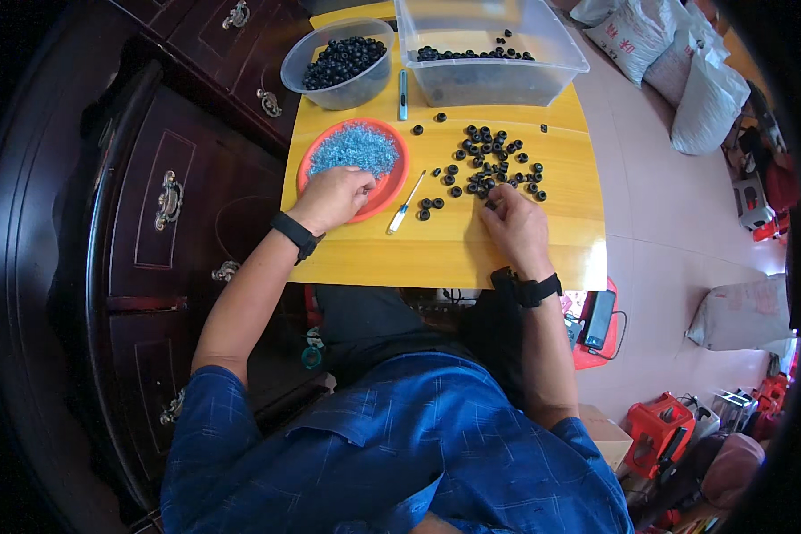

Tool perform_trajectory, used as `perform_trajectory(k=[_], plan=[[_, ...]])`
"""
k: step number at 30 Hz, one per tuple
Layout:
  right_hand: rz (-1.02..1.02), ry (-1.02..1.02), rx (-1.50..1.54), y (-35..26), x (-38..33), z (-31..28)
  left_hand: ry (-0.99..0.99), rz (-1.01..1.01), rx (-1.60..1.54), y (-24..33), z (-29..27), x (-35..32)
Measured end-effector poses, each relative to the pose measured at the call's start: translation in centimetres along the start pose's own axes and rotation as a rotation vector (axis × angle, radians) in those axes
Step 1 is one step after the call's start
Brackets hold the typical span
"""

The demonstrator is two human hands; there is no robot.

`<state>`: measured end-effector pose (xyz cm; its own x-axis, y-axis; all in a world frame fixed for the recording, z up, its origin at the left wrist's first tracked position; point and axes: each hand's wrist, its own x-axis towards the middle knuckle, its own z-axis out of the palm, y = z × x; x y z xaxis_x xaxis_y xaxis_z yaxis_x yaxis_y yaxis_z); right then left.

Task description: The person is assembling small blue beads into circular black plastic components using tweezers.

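Observation:
My left hand (333, 198) is over the near edge of a shallow orange-red bowl (402, 169). Its fingers are pinched together, and what they hold, if anything, is too small to make out. Small, clear bluish pieces (354, 149) fill much of this bowl. At the near side of a loose spread of round black parts with holes (487, 149), my right hand (518, 227) has its fingers closed on a small black part (491, 205). Between the hands lies a small screwdriver (407, 205) with a pale, blue-marked handle.
At the table's far side stand a round clear tub (338, 95) and a rectangular clear bin (489, 86), both holding black parts. A blue cutter-like tool (403, 95) lies between them. Dark drawers (165, 205) flank the yellow table (374, 262) on the left; white sacks (707, 102) sit on the floor at right.

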<state>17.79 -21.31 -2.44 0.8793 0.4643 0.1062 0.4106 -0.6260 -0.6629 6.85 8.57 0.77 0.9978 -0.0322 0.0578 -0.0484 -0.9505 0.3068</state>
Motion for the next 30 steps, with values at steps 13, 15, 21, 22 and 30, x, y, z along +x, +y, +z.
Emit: perform_trajectory(k=[13,15,21,22,30], plan=[[0.24,-0.139,1.183,0.3,-1.6,-0.4,0.152,0.098,-0.036,-0.3,0.2,-0.7],[0.31,-0.172,1.357,-0.3,-2.3,-0.4,0.229,0.089,-0.113,0.0,0.1,-0.9],[0.314,-0.546,1.914,-1.0,-4.3,2.0,0.274,-0.099,-0.849,5.6,-0.1,-1.7],[0.318,-0.55,1.914,-1.1,-4.4,2.6,0.274,-0.104,-0.849,7.1,-0.1,-2.1],[0.3,-0.627,1.918,-2.1,-5.1,3.2,0.302,-0.012,-0.868,12.8,2.7,-2.7]])
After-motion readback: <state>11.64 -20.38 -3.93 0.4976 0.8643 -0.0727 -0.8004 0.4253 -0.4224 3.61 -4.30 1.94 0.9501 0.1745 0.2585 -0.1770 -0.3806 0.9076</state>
